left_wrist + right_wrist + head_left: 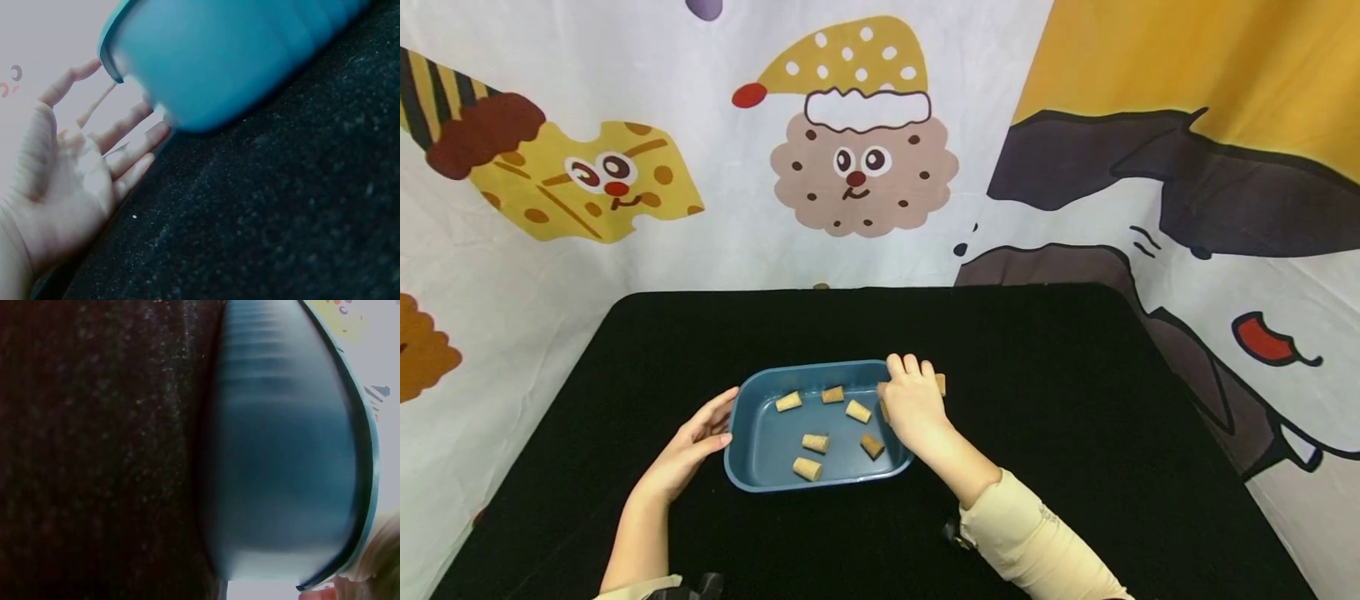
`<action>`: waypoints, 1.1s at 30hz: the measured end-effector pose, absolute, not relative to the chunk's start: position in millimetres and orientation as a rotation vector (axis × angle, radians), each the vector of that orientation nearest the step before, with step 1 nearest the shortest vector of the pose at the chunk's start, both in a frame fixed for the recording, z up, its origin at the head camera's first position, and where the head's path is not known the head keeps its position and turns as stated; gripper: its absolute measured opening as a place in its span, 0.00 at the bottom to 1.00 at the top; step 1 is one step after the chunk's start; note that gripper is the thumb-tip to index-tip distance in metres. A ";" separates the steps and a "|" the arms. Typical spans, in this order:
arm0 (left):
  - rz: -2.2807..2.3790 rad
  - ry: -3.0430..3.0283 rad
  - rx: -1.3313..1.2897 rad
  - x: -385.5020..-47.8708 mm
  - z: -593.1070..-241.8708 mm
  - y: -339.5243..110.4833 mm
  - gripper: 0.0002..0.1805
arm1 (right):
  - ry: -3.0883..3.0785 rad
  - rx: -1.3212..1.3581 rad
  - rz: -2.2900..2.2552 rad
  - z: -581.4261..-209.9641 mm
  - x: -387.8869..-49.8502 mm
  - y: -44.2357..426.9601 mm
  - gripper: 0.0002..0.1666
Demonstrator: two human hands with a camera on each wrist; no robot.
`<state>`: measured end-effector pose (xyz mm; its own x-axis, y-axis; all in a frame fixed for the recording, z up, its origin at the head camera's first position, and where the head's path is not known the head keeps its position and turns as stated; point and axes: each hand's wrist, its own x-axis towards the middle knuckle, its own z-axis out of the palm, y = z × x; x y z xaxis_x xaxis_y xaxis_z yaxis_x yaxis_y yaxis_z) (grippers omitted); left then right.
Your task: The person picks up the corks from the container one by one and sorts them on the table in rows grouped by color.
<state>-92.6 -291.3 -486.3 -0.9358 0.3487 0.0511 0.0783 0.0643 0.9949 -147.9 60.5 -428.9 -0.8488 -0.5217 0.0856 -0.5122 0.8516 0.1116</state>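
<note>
A blue tray (842, 481) with several short corks, among them a cork (807, 469) near its front edge, lies between the hands. At its left end the left hand (681, 454) has its fingers spread; in the left wrist view the hand (75, 181) has fingertips against the tray (206, 62). The right hand (917, 408) lies over the tray's right rim, with corks partly hidden beside its fingers and another cork (941, 384) just to its right. Its grip is hidden. The right wrist view shows the tray's outer wall (287, 456) and fingers at the lower right.
A black cloth (1037, 375) covers the table around the tray. Behind and beside the table hangs a pale curtain (715, 250) printed with cartoon figures.
</note>
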 end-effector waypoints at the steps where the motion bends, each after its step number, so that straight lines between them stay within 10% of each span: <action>1: 1.973 2.134 0.442 -93.0 -486.9 -291.9 0.32 | -2.910 0.817 -0.095 -428.9 -147.8 60.8 0.13; 33: 1.966 2.137 0.419 -92.7 -485.8 -291.2 0.32 | -2.551 0.758 0.631 -396.4 -145.0 138.7 0.21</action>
<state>-92.7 -291.2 -485.8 -0.9382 0.3438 0.0390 0.0675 0.0715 0.9952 -145.0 138.7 -396.4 -0.7712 -0.4043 0.4918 -0.5870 0.7505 -0.3035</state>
